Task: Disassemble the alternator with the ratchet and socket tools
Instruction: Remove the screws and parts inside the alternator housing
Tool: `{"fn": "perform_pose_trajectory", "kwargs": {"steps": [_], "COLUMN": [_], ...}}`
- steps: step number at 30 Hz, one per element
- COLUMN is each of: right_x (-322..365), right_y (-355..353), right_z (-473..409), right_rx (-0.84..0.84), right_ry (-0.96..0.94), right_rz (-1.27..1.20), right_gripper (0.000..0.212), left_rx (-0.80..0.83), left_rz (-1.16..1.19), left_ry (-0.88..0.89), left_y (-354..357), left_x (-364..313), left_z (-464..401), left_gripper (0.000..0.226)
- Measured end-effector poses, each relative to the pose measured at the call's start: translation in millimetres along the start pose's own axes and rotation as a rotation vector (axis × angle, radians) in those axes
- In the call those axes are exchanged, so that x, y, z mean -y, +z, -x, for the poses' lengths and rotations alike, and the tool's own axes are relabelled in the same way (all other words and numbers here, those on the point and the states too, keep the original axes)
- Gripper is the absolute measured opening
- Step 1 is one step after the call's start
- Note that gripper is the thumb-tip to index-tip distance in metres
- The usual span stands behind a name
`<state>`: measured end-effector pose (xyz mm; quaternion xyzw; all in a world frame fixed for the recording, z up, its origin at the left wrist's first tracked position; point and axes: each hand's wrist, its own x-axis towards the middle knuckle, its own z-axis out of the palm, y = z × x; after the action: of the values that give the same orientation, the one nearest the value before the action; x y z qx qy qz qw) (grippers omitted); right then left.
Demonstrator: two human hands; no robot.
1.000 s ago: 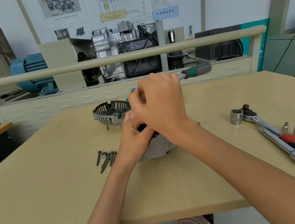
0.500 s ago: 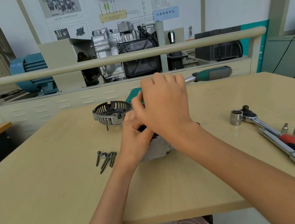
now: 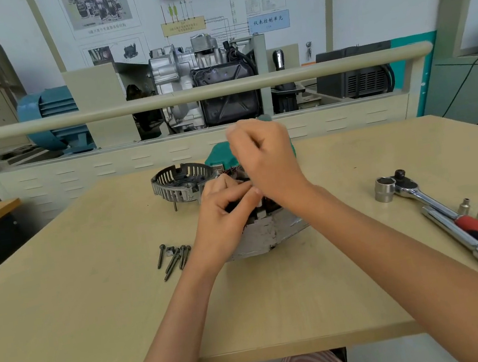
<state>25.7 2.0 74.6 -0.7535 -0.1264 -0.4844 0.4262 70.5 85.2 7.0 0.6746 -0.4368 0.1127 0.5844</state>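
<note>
Where the pale wooden tabletop (image 3: 98, 323) nears the viewer, loose dark bolts (image 3: 175, 259) lie; beyond, left hand (image 3: 224, 213) grips the grey metal alternator body (image 3: 267, 235), right hand (image 3: 268, 161) curls around a green-handled tool (image 3: 219, 156); slotted silver end cover (image 3: 182, 182) behind.

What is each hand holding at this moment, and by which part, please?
The left hand grips the alternator at its top edge. The right hand is curled round a green-handled tool, mostly hidden; the exact spot cannot be told.
</note>
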Motion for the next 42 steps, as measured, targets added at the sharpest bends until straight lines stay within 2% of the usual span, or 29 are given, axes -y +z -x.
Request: {"fn": "perform_pose_trajectory", "kwargs": {"steps": [2, 4, 6, 9, 12, 14, 16, 18, 19, 22, 24, 26, 30, 32, 35, 37, 39, 42], "right_x": [-1, -2, 1, 4, 1, 0, 1, 2, 3, 4, 10, 13, 10, 7, 4, 4, 3, 6], "right_y": [2, 6, 9, 8, 2, -1, -3, -4, -3, 3, 8, 8, -4, -9, -11, -10, -8, -2], "right_z": [6, 13, 17, 10, 2, 1, 1, 4, 5, 11, 14, 12, 2, -1, 0, 2, 3, 9], "right_rx": [-0.072, -0.157, -0.196, -0.166, -0.039, 0.019, 0.034, 0.025, 0.023, -0.009, -0.022, 0.011, 0.081, 0.118, 0.152, 0.130, 0.083, 0.031], "right_ry": [-0.124, -0.167, -0.172, -0.142, -0.135, -0.103, -0.076, -0.114, -0.138, -0.128, -0.077, -0.058, -0.046, -0.012, 0.021, -0.016, -0.079, -0.080], "right_rz": [0.392, 0.816, 0.955, 0.684, 0.324, 0.142, 0.063, 0.148, 0.282, 0.966, 1.209, 1.146, 0.576, 0.277, 0.051, 0.105, 0.287, 0.870], "right_gripper": [0.035, 0.025, 0.027, 0.030, 0.043, 0.042, 0.037, 0.032, 0.029, 0.019, 0.025, 0.026, 0.037, 0.039, 0.039, 0.039, 0.035, 0.020], "left_rx": [-0.029, -0.059, -0.071, -0.040, 0.017, 0.040, 0.039, 0.008, -0.010, -0.038, -0.051, -0.050, 0.026, 0.050, 0.053, 0.039, 0.016, -0.024], "left_rz": [0.014, 0.049, 0.077, 0.070, 0.044, 0.015, 0.001, 0.001, 0.013, 0.053, 0.061, 0.055, 0.052, 0.024, 0.008, 0.008, 0.010, 0.005], "left_ry": [-0.003, -0.036, -0.067, -0.079, -0.047, -0.046, -0.034, -0.003, 0.013, 0.002, -0.027, -0.056, -0.058, -0.054, -0.050, -0.033, -0.012, 0.006], "left_y": [1, 3, 4, 3, -1, -1, 0, 0, 0, 2, 4, 3, -2, -3, -2, -3, -2, 2], "left_x": [1, 2, 2, -2, -1, 1, 0, 0, 0, -1, 0, 0, -5, -5, -5, -4, -2, -2], "left_z": [0, -1, 0, 2, 2, 2, 1, 1, 1, 0, 1, 1, 2, 3, 3, 2, 1, 0], "left_gripper": [0.020, 0.027, 0.030, 0.021, 0.022, 0.028, 0.025, 0.023, 0.021, 0.020, 0.027, 0.034, 0.015, 0.016, 0.015, 0.016, 0.020, 0.027]}}
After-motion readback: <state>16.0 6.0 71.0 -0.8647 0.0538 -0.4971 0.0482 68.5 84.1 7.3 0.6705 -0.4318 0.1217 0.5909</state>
